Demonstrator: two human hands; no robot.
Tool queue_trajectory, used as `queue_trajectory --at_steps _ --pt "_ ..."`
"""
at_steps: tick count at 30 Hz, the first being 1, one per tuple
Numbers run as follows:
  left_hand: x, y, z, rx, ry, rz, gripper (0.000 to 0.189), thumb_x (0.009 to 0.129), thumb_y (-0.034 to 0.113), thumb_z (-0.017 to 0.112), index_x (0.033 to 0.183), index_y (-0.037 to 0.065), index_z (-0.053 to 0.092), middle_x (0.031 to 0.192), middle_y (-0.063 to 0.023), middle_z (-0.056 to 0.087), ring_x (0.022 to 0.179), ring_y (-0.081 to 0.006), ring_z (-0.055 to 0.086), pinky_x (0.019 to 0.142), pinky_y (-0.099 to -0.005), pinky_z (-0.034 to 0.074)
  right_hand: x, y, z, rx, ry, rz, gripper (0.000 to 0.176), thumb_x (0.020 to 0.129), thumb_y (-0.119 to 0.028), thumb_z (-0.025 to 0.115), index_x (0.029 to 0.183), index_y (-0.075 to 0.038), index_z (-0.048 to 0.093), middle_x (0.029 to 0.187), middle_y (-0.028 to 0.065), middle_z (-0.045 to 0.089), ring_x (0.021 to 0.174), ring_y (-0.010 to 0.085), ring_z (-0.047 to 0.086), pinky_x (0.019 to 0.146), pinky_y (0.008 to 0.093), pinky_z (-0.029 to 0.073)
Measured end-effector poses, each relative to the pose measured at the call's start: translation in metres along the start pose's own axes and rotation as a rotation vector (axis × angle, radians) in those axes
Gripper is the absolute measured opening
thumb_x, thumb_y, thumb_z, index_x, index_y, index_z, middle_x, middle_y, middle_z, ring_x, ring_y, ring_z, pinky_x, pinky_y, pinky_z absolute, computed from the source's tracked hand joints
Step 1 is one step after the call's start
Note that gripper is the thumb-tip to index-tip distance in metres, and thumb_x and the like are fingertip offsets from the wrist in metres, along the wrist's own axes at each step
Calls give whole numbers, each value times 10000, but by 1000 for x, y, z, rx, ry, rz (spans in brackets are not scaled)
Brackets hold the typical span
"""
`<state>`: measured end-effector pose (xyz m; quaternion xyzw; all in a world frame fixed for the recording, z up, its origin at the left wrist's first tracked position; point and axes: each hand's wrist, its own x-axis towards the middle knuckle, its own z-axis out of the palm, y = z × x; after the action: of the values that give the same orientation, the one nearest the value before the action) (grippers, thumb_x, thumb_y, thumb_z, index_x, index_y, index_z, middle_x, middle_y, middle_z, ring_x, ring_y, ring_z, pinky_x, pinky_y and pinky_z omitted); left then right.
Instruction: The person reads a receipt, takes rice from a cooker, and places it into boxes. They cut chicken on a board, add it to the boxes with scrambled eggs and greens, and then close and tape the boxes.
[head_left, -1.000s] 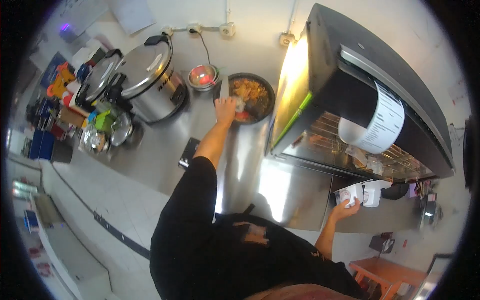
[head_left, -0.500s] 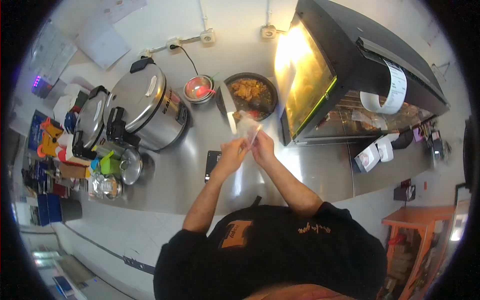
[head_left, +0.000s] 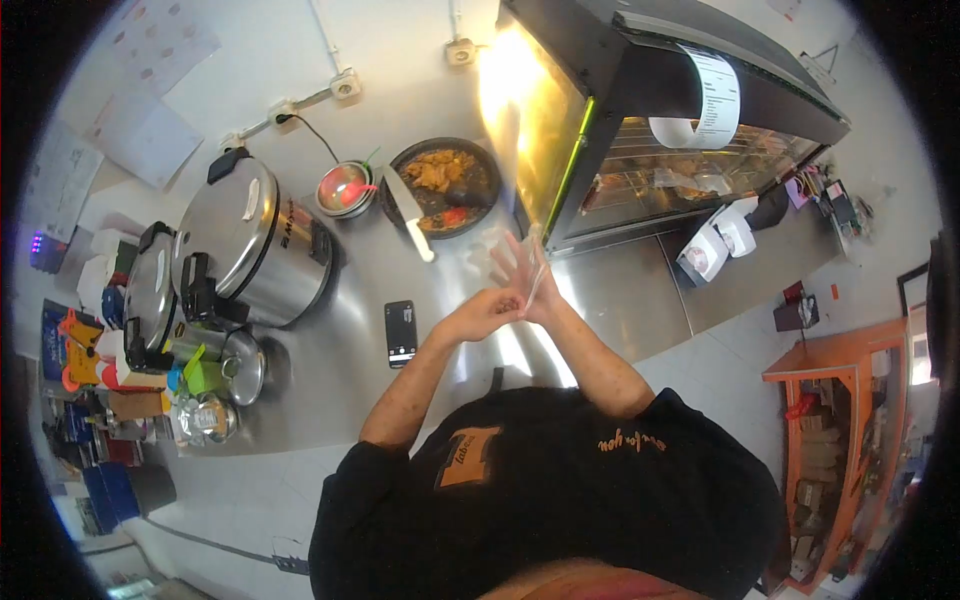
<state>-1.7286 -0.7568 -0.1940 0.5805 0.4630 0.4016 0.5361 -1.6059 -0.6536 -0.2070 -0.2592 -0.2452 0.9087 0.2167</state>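
My left hand (head_left: 486,315) pinches the edge of a clear plastic glove (head_left: 540,262) at my right wrist. Inside the thin film, my right hand (head_left: 527,275) has its fingers spread, pointing toward the heated case. Beyond both hands stands a round dark dish (head_left: 478,212) with browned food pieces and a red item in it. A knife (head_left: 404,205) rests across the dish's left edge, its white handle over the steel counter. On the counter left of my hands lies a black phone (head_left: 401,334).
Two large steel cookers (head_left: 245,235) (head_left: 160,290) stand at the left. Stacked bowls (head_left: 346,190) sit beside the dish. A lit glass case (head_left: 545,125) with a hanging receipt (head_left: 717,100) is at the right, white boxes (head_left: 704,253) by it. Lower right is an orange shelf (head_left: 850,400).
My right hand has gone from bunched fingers to spread fingers inside the plastic. The view has shifted, so the dish and case appear farther left.
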Motion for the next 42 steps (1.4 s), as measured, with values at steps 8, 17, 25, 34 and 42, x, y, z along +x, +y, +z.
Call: queue_trajectory --at_steps 8,17,25,34,42 --pt "51 -34 52 16 -161 -79 144 945 169 624 980 29 616 907 -36 654 885 -120 602 788 -276 488 -6 -10 -80 -9 104 286 1029 787 -885 304 1560 -226 139 1619 63 117 1475 349 106 1118 641 175" --pt "51 -74 95 -192 -300 -120 188 941 200 652 1007 24 644 947 -23 666 922 -125 603 835 -294 482 5 25 -147 -167 490 46 731 904 -540 577 1439 -103 339 1352 171 416 1098 294 532 910 486 435" --pt "134 41 -117 932 71 225 245 897 180 583 1057 18 673 957 -107 708 973 -229 640 871 -371 503 -61 -6 -284 3 373 17 473 922 -525 573 927 -56 640 670 23 586 629 127 588 567 358 505" --pt "373 28 -333 851 500 -604 592 972 545 337 1358 124 494 1369 -137 421 1272 -368 364 1004 -619 251 -194 -24 -244 189 1011 -264 346 894 -459 644 842 -121 590 638 15 551 468 147 523 423 285 442" --pt "281 49 -256 791 659 -272 458 938 413 433 1164 72 640 1272 -195 580 1229 -440 473 995 -603 343 -142 -44 -161 -838 820 -499 351 948 -396 578 906 -48 600 716 64 598 602 177 604 542 309 469"
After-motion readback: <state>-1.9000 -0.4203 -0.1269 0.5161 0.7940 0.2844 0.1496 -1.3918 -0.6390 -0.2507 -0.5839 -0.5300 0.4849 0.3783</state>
